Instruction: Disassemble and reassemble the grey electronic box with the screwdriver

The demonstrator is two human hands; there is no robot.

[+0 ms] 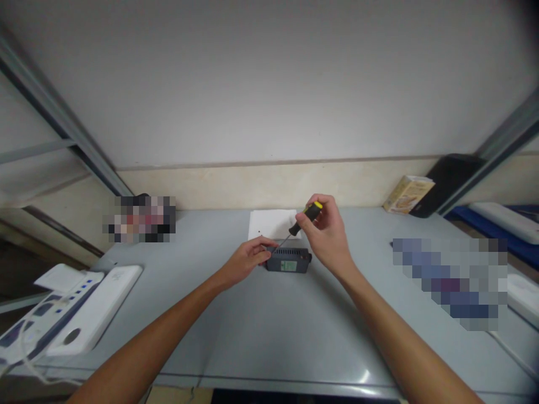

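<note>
Screwdriver [295,229] slanting across the middle of the picture, and look at the line it takes: down and leftward from the right hand [327,230] to the upper left of the dark box [290,261]. That box sits centrally on the grey desk [252,320], its long axis running left to right, vent slots along its upper part, a sheet of white paper [273,220] just behind.

Nearer to the box is the left hand [248,258], right at its left end, fingers bent, thumb and fingertips gathered about the shaft's lower end; whether they pinch the shaft or only steady the box, I cannot tell. And the right hand? Above and to the right, wrist raised, forearm reaching in from the lower right, fingers curled around the yellow-and-black handle. Whether the tip touches the casing is hidden by those left fingertips.
</note>
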